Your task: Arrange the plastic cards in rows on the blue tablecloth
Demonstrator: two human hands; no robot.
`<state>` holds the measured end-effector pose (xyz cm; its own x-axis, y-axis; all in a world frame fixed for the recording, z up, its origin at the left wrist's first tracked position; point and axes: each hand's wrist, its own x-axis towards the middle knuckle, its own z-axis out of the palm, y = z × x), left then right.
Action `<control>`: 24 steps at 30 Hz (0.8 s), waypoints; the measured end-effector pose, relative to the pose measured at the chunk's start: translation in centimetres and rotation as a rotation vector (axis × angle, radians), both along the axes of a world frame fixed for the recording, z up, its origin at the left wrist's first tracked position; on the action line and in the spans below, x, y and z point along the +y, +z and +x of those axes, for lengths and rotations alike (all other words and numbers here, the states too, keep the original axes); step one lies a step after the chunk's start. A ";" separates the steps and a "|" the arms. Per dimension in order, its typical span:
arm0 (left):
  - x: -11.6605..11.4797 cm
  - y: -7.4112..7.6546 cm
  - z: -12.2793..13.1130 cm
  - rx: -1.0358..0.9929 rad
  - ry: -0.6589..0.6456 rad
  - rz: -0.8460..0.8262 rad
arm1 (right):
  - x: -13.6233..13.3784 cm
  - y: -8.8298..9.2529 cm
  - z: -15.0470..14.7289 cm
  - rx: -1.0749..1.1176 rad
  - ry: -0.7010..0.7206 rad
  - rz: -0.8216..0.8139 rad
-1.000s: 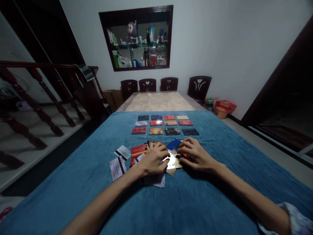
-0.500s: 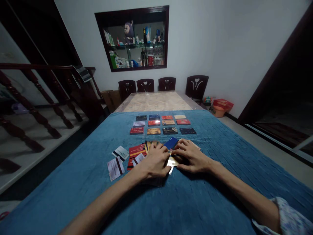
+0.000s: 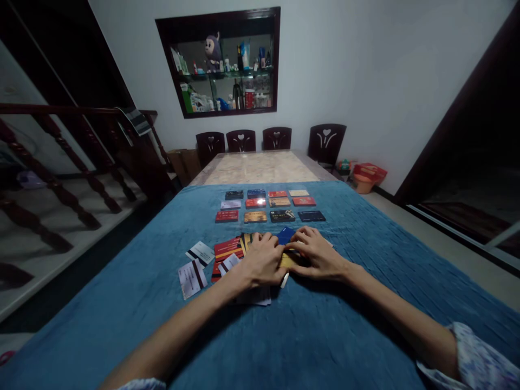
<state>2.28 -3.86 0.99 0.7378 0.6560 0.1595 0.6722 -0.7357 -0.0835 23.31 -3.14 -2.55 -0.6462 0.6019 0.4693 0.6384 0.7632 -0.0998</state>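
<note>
A loose heap of plastic cards (image 3: pixel 229 251) lies on a blue cloth (image 3: pixel 284 336) in front of me. My left hand (image 3: pixel 262 260) rests on the heap with its fingers curled over the cards. My right hand (image 3: pixel 314 252) lies beside it, fingers bent down onto a gold card (image 3: pixel 287 261) between the two hands. A blue card (image 3: pixel 285 235) sticks out just beyond my fingertips. Farther off, three neat rows of cards (image 3: pixel 268 206) lie face up on the cloth.
Two striped cards (image 3: pixel 194 271) lie apart at the left of the heap. Beyond the cloth the table top (image 3: pixel 260 167) is bare marble, with several dark chairs (image 3: pixel 280 138) at its far end. A wooden stair rail (image 3: pixel 60 162) runs along the left.
Both hands have slid a little farther onto the heap and closer together. The gold card between them is now more covered, and its bright glare is gone.
</note>
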 end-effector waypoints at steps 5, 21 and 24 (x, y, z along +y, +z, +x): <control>0.1 -0.9 0.2 0.016 -0.044 0.086 | 0.2 0.2 -0.2 0.022 -0.030 0.026; 0.5 -2.7 -0.9 -0.177 0.149 0.180 | 1.5 3.1 -4.8 0.067 -0.145 0.145; 0.9 -3.0 -1.9 -0.342 0.212 0.118 | 1.6 3.4 -5.4 0.081 -0.136 0.163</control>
<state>0.38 -2.98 -1.99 0.4800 0.7500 0.4551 0.8112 -0.5770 0.0952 17.86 -1.59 0.84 -0.5203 0.5932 0.6143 0.7317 0.6806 -0.0375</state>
